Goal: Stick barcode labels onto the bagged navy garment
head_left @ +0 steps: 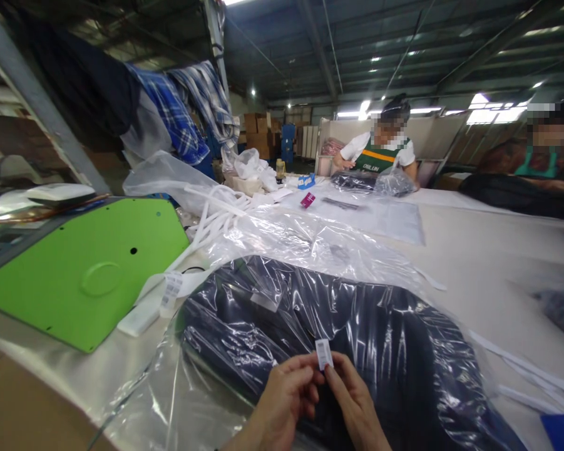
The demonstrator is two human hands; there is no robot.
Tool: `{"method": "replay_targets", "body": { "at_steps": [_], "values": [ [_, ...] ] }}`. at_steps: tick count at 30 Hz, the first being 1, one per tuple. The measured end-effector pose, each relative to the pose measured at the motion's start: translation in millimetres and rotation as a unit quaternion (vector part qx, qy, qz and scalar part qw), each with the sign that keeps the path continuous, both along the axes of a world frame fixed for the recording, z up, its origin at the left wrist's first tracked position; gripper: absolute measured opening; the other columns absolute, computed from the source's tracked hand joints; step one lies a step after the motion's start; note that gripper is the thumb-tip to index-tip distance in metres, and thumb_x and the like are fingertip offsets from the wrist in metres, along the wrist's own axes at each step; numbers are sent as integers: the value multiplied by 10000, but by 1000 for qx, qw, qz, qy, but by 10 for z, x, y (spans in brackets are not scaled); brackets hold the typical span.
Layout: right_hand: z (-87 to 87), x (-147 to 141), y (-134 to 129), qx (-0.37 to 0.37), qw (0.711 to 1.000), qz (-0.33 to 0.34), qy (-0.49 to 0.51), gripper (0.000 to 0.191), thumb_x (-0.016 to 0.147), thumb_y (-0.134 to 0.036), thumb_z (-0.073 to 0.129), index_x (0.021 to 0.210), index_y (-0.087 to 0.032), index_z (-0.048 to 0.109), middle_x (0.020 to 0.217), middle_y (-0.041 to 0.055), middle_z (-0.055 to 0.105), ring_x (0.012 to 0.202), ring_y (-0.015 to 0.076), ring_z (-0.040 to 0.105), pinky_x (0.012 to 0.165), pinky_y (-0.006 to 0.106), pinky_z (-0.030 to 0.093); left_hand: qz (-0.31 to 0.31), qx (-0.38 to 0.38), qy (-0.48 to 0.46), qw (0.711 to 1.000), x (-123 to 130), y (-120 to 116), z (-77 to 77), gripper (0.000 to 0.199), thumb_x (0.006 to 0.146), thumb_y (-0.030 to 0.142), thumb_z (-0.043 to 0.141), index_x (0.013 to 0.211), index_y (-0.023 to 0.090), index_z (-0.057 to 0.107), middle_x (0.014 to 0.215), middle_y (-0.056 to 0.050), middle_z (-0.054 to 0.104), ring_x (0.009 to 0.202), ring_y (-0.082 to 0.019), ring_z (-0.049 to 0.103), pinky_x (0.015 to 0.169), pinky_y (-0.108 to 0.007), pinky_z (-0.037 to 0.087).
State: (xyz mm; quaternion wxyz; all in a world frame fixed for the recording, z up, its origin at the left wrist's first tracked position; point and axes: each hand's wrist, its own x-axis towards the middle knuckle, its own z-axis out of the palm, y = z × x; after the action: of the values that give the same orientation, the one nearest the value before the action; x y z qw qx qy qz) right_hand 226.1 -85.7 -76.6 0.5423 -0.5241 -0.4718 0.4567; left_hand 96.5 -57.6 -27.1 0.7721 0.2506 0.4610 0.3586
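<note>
A small white barcode label (323,354) is held up between my two hands above a dark item in a clear plastic bag (357,307). My right hand (354,401) pinches the label's lower right part between thumb and index finger. My left hand (286,398) has its fingers curled in, the index fingertip at the label's left edge; its grip there is partly hidden. Under both hands the bagged item lies flat on the table, its plastic shiny and wrinkled. A paler patch (265,302) shows on the bag's upper left.
To the left stands a green panelled machine (89,269), with a strip of printed labels (171,291) beside it. White straps (220,207) and loose clear plastic (310,235) lie beyond the bag. Across the table (474,263) a person in a green apron (380,160) handles a bagged dark item.
</note>
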Motion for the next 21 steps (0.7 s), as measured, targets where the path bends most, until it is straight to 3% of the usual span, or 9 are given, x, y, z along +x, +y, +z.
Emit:
{"method": "replay_targets", "body": {
  "at_steps": [7, 11, 14, 16, 19, 21],
  "values": [
    [-25, -22, 8, -19, 999, 10, 37, 366, 811, -547, 570, 779, -182, 581, 741, -2, 576, 712, 129, 548, 674, 219, 453, 0, 59, 98, 993, 16, -39, -95, 517, 491, 435, 612, 846, 63, 669, 688, -46, 580, 504, -96, 459, 419, -217, 363],
    [-30, -36, 7, -18, 999, 47, -23, 394, 831, -565, 522, 789, -177, 575, 752, 5, 561, 720, 137, 526, 688, 241, 431, -87, 165, 240, 953, -72, -26, -135, 525, 642, 494, 493, 916, 76, 652, 598, -27, 543, 485, -135, 488, 460, -264, 419],
    [-41, -30, -4, -19, 997, 56, -50, 408, 841, -576, 491, 806, -177, 563, 782, 11, 556, 743, 141, 509, 709, 251, 418, -153, 276, 364, 876, -182, -17, -153, 468, 761, 401, 439, 1058, 94, 631, 767, -89, 630, 623, -187, 580, 577, -313, 486],
    [-56, -18, -12, -17, 996, 53, -62, 409, 847, -578, 473, 799, -179, 548, 767, 3, 532, 724, 134, 488, 695, 247, 407, -140, 353, 447, 810, -258, 11, -152, 472, 805, 320, 423, 1179, 71, 567, 933, -146, 645, 755, -223, 611, 705, -370, 508],
    [-72, -1, -19, -15, 994, 64, -93, 411, 853, -577, 449, 775, -180, 521, 721, -13, 486, 677, 122, 454, 650, 239, 385, -96, 521, 495, 689, -343, 93, -78, 416, 862, 204, 384, 1232, 73, 523, 1083, -179, 602, 950, -240, 587, 839, -398, 488],
    [-67, 2, -18, -10, 990, 81, -114, 403, 857, -568, 438, 773, -181, 511, 719, -14, 484, 672, 122, 455, 641, 241, 379, -112, 628, 483, 600, -357, 160, 21, 337, 878, 136, 377, 1143, 140, 585, 1127, -140, 585, 1030, -238, 536, 858, -386, 470]
  ]
}}
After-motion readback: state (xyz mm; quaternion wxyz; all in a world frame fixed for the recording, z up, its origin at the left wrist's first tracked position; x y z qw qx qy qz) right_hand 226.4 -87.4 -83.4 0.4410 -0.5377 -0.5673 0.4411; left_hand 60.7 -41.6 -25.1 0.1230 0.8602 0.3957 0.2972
